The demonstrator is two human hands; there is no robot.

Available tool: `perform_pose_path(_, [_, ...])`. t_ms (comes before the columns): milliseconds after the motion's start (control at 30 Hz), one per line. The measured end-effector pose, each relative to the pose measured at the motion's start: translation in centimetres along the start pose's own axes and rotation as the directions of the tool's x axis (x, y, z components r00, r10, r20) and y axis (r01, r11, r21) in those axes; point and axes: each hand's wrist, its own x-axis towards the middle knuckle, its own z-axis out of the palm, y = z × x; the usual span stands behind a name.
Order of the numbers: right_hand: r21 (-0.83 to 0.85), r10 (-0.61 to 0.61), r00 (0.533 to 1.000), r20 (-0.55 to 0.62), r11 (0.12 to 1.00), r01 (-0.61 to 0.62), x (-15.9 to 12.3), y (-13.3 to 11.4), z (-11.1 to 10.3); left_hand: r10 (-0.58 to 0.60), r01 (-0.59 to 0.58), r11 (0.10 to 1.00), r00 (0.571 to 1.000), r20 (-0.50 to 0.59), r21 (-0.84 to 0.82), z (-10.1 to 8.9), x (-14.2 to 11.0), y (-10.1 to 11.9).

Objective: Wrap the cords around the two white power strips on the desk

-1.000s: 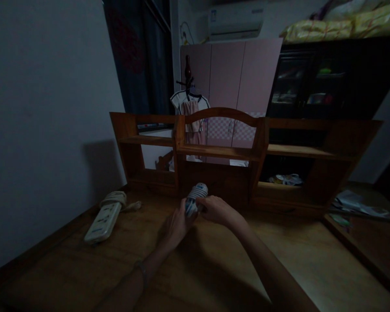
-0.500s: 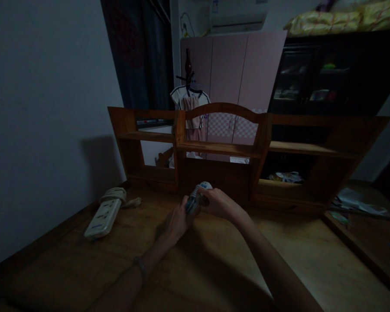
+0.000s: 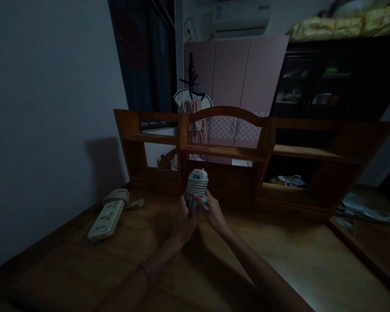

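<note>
Out in front of me, above the wooden tabletop (image 3: 169, 277), is a device with white cord (image 3: 196, 186) wound round it in several tight loops. Its rounded white end, with a blue patch, points up and away; the lower part looks dark, and its kind is not clear. My left hand (image 3: 183, 223) is wrapped round that lower part. At the cord's right side my right hand (image 3: 214, 214) has its fingers closed on what looks like the cord's plug (image 3: 204, 202), with shiny metal prongs. Fingers hide part of the device.
To the left, a white power strip (image 3: 106, 219) with its cord bundled at the far end lies near the wall. A wooden shelf unit (image 3: 224, 151) stands along the table's back. Papers and plastic (image 3: 364, 208) lie on a surface at the far right.
The device has swung from tilted to more upright, so its cord loops and white end now show. My right hand has moved from over its top down to its lower right side, at the plug.
</note>
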Motion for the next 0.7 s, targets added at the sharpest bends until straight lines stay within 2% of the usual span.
perform_pose_path(67, [0.089, 0.052, 0.999, 0.009, 0.995, -0.053, -0.1, -0.7, 0.1, 0.021, -0.021, 0.999, 1.000, -0.001, -0.047, 0.0, -0.3, 0.6])
perform_pose_path(233, [0.206, 0.137, 0.984, -0.115, 0.972, -0.112, 0.5, -2.6, 0.1, 0.099, -0.093, 0.988, 0.994, 0.047, -0.124, -0.1, -0.9, 1.7])
perform_pose_path(367, [0.381, 0.320, 0.919, -0.230, 0.899, -0.218, 0.6, -2.8, 0.5, 0.154, -0.153, 0.988, 0.988, 0.032, -0.029, 1.3, -1.4, 0.1])
perform_pose_path(433, [0.491, 0.422, 0.877, -0.231, 0.829, -0.269, 0.2, -2.5, 0.6, 0.202, -0.201, 0.978, 0.979, -0.024, 0.058, 2.1, -1.5, -0.9])
perform_pose_path(467, [0.538, 0.466, 0.857, -0.219, 0.790, -0.293, 0.0, -2.2, 0.6, 0.223, -0.221, 0.971, 0.975, -0.014, 0.090, 2.4, -1.5, -1.2])
perform_pose_path(600, [0.614, 0.580, 0.810, -0.083, 0.670, -0.417, -0.7, -0.7, -1.3, 0.297, -0.314, 0.944, 0.942, 0.154, 0.104, 2.1, -1.9, -0.1])
perform_pose_path(633, [0.605, 0.590, 0.807, -0.028, 0.652, -0.456, -0.8, -0.2, -2.2, 0.319, -0.345, 0.933, 0.924, 0.210, 0.099, 1.7, -2.2, 0.6])
perform_pose_path(700, [0.580, 0.608, 0.794, 0.009, 0.644, -0.499, -1.3, 0.7, -4.7, 0.380, -0.433, 0.895, 0.867, 0.322, 0.109, 1.0, -2.7, 2.0])
